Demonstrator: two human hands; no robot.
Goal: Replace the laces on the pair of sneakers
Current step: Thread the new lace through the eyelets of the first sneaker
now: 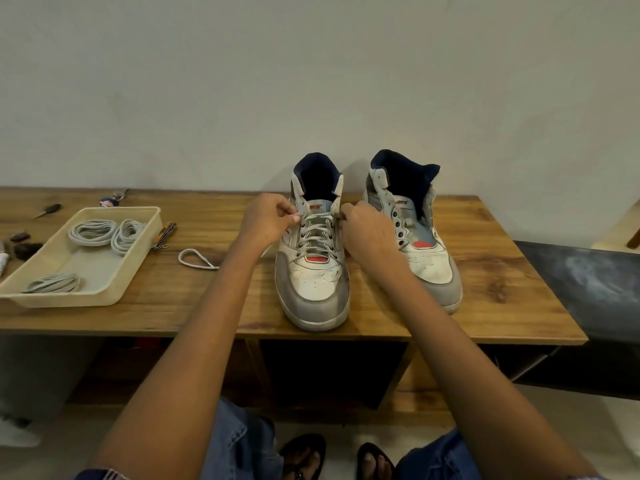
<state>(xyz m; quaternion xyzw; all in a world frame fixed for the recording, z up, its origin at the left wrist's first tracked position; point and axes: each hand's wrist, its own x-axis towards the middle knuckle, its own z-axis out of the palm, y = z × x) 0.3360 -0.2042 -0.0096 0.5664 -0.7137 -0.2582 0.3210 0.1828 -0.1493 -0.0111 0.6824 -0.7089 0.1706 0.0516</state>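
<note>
Spare laces are kept coiled in a tray, left of the laced sneaker on the table. A lace end is pinched in each hand, left and right, at its top eyelets, apparently for threading. The second sneaker, unlaced, is set just right.

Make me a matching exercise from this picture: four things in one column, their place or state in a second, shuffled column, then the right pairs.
Things
1. White and grey high-top sneaker on the left
2. White and grey high-top sneaker on the right
3. Cream plastic tray
4. Loose loop of grey lace

Place or state
A. Eyelets bare, no lace
B. Lies on the wooden table between tray and sneakers
C. Laced; the left hand and right hand work at its top eyelets
D. Holds three coiled grey laces

Pairs: 1-C, 2-A, 3-D, 4-B
</note>
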